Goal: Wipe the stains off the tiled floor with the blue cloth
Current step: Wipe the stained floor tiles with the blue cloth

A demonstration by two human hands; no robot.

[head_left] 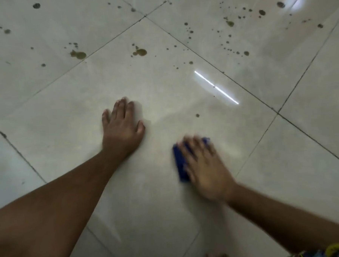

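Blue cloth: the blue cloth (pixel 181 163) lies flat on the tiled floor (pixel 284 161), under the right hand (pixel 204 165); only its left edge and a far corner show. It looks folded and dark blue, and it is blurred.
Grip: the right hand presses on the cloth with straight fingers, a little spread; it does not pinch it.
Nearest stain: one small brown spot (pixel 197 115) lies ahead of the right hand, near it.
Other stains: the big blotches (pixel 141 52) and many small drops lie much farther ahead, to both sides.
Long axis: the cloth runs along the hand, pointing forward.
Nearer hand: the right one, I judge.
Left hand: the left hand (pixel 123 126) rests flat on the floor, fingers straight, apart from the cloth.
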